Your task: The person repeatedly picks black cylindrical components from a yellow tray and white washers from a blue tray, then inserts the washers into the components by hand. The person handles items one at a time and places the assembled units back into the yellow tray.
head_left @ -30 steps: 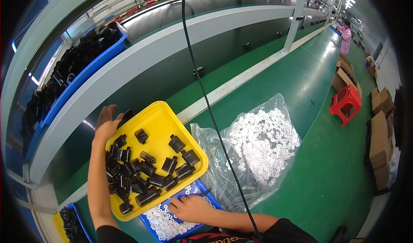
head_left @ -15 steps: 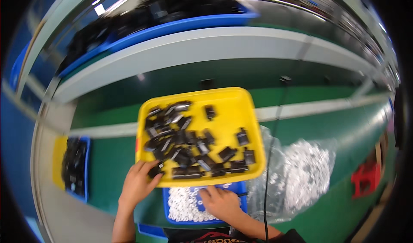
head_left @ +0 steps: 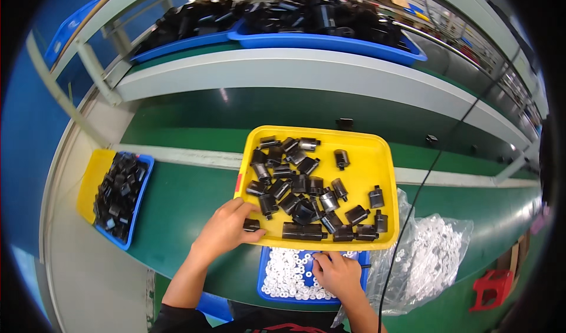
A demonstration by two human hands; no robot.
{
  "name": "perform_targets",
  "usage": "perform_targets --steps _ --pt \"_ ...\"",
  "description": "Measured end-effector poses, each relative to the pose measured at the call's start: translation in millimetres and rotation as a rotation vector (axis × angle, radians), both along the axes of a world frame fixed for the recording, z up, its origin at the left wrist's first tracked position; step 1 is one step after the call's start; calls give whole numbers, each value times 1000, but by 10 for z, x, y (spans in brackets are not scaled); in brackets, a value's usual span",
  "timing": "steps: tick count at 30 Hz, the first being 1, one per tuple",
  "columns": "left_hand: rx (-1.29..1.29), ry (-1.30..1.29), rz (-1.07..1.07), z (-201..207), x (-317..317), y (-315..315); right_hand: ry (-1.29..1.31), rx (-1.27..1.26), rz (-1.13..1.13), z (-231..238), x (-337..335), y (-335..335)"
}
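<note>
A yellow tray (head_left: 359, 183) lies in front of me with several black cylindrical parts (head_left: 299, 184), each with a narrow neck, scattered in it. At its near left corner, my left hand (head_left: 225, 230) is closed, thumb and fingers around one black cylinder (head_left: 252, 224). Below the yellow tray's near edge, and partly covered by it, sits a blue tray (head_left: 263, 290) of small white rings (head_left: 289, 272). Over these rings my right hand (head_left: 339, 274) is closed in a pinch. A thin black stick-like tool (head_left: 365, 266) pokes out past its right side; the fingertips' contact is mostly hidden.
On the left stands a blue bin (head_left: 140, 198) of black parts, against a yellow bin (head_left: 89, 183). At right lies a clear bag (head_left: 433, 256) of white rings. A black cable (head_left: 413, 206) hangs across the view. Blue trays (head_left: 330, 42) of black parts fill the shelf above.
My view has swung to the left and the blur has gone, so everything sits farther right. Both hands keep much the same places at the trays, the left still on the black cylinder.
</note>
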State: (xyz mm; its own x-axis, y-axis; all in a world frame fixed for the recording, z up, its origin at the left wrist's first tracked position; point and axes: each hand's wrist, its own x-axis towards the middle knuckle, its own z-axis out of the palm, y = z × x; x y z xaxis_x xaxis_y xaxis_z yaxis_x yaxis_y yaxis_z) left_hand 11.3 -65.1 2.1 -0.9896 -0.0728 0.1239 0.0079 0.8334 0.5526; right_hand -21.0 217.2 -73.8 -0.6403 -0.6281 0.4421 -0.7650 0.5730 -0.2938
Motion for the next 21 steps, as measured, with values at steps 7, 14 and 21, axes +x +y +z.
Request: perform_targets --steps 7,14,21 --pt "38 16 -56 -48 -84 -50 13 -17 -73 -41 -15 59" --pt "1009 -86 -139 -227 -81 11 18 -47 -67 -34 1 97" --pt "1534 -295 -499 -275 55 352 19 -54 -13 -37 3 92"
